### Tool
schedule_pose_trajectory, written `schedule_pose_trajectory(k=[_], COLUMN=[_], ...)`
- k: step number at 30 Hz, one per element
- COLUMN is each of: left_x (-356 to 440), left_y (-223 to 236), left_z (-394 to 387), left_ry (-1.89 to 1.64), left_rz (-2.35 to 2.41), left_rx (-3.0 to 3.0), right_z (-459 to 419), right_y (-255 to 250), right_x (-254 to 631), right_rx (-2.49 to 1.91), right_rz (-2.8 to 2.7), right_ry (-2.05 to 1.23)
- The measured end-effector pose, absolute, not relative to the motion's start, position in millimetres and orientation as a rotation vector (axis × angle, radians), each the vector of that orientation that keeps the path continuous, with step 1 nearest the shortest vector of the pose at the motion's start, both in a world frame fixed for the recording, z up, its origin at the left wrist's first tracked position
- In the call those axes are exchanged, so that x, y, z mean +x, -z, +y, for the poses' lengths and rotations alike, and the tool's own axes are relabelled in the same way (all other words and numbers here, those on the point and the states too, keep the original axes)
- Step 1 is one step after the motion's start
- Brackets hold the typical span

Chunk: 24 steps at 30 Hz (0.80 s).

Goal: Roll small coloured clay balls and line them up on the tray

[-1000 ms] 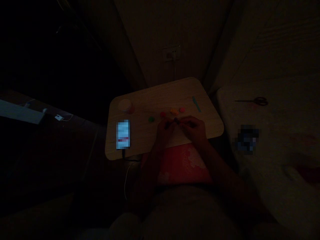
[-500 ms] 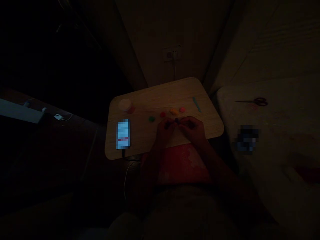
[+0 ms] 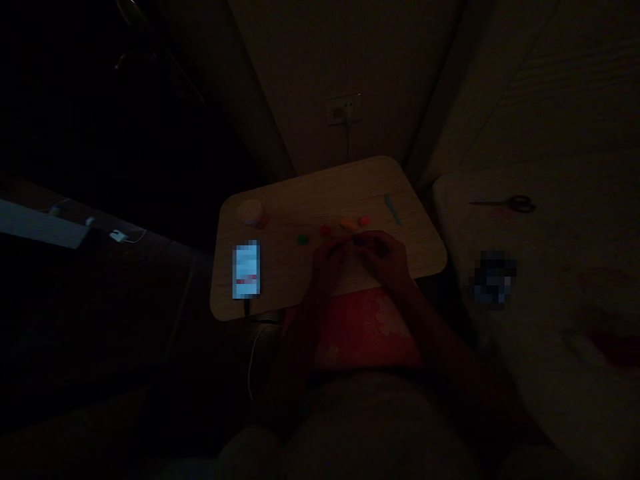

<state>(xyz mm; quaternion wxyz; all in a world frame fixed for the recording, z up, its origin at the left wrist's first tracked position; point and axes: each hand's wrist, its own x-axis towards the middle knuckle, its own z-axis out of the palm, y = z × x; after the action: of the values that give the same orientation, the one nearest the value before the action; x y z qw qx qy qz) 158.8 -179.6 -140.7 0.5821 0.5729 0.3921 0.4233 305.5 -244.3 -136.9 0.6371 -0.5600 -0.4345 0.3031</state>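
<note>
In the dim light, my right hand [image 3: 387, 253] pinches a small dark purple lump of modelling clay [image 3: 359, 239] between thumb and fingers. My left hand [image 3: 329, 259] is closed, its fingertips meeting the lump's left side; the exact contact is too dark to make out. Just beyond my hands lie a red lump [image 3: 325, 230], an orange-yellow lump [image 3: 349, 225] and a pink lump [image 3: 365, 220]. A green lump [image 3: 303, 239] rests left of them. Farther right is a flat teal strip [image 3: 393, 209].
The small wooden table [image 3: 280, 293] has rounded corners. A lidded tub [image 3: 251, 212] stands at its left, behind a lit phone [image 3: 246, 270] with a cable. Scissors [image 3: 515, 203] and a blurred dark object [image 3: 494, 279] lie on the pale surface at right. A wall socket [image 3: 343, 109] is behind.
The dark lump has shifted slightly right, toward my right hand's fingers, and more of it shows. My left fingertips have stretched a little to the right. The picture is darker.
</note>
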Motion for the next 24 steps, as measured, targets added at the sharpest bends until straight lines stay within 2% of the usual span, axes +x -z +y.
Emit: schedule_pose_trajectory(k=[8,24], left_x=[159,161], left_y=[130,126], left_z=[-184,-185], left_ry=[-1.020,-1.096], left_rz=[0.977,1.027], left_rx=[1.393,1.383], right_z=[-241,-243], right_y=[139,139], right_x=[305,306], right_rx=[-1.227,-1.173], right_rz=[-0.856,-0.936], right_ry=[-0.757,-0.862])
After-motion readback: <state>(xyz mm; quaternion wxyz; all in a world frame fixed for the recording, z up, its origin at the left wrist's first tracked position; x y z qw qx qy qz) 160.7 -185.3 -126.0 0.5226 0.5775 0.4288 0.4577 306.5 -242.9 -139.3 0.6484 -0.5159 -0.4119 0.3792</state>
